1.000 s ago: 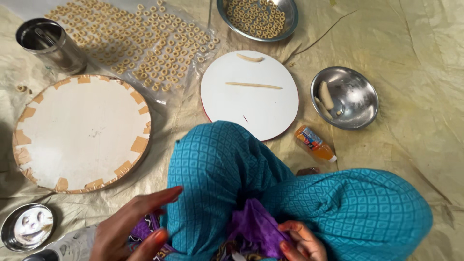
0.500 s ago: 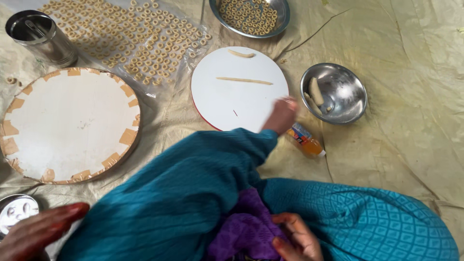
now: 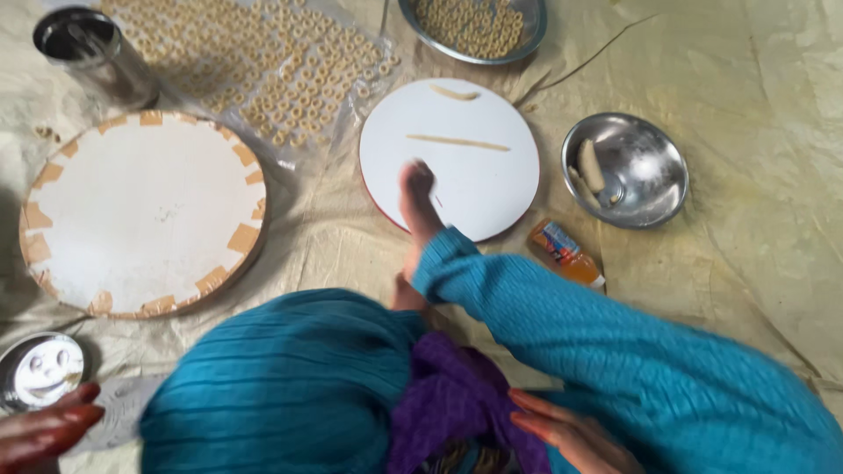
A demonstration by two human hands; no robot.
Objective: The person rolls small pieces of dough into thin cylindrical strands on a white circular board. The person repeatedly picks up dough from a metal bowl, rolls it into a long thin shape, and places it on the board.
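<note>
Left hand [image 3: 44, 423] at the lower left edge, fingers stretched out and loose, holding nothing, just beside a small steel tin [image 3: 39, 370] with a shiny lid. Right hand [image 3: 571, 434] at the bottom edge, fingers straight and flat, gripping nothing, lying against teal knit just beside a bunched purple cloth [image 3: 448, 404].

Between the two hands and filling most of the lower view, a figure in ribbed teal knit [image 3: 281, 391], blocking sight of whatever lies under it. From that figure, a teal sleeve [image 3: 562, 320] stretched forward and ending in another person's small hand [image 3: 417, 195], blurred, fingertips on the near edge of a white round board [image 3: 483, 189]; grip there impossible to tell.

On the white board, one thin dough strip [image 3: 457, 142] across the middle and a shorter curved piece [image 3: 455, 92] near the far rim. To its left, well apart, a larger round board [image 3: 140, 211] edged with tan tape patches. Beyond that, a steel cup [image 3: 88, 53] upright at the top left, and a clear plastic sheet [image 3: 263, 61] covered with small dough rings. At the top edge, a steel bowl of rings [image 3: 479, 26], partly cut off. Right of the white board, a second steel bowl [image 3: 625, 167] with a few dough pieces, and near it an orange bottle [image 3: 566, 254] lying on its side. Under everything, a creased cream ground sheet [image 3: 755, 263].
</note>
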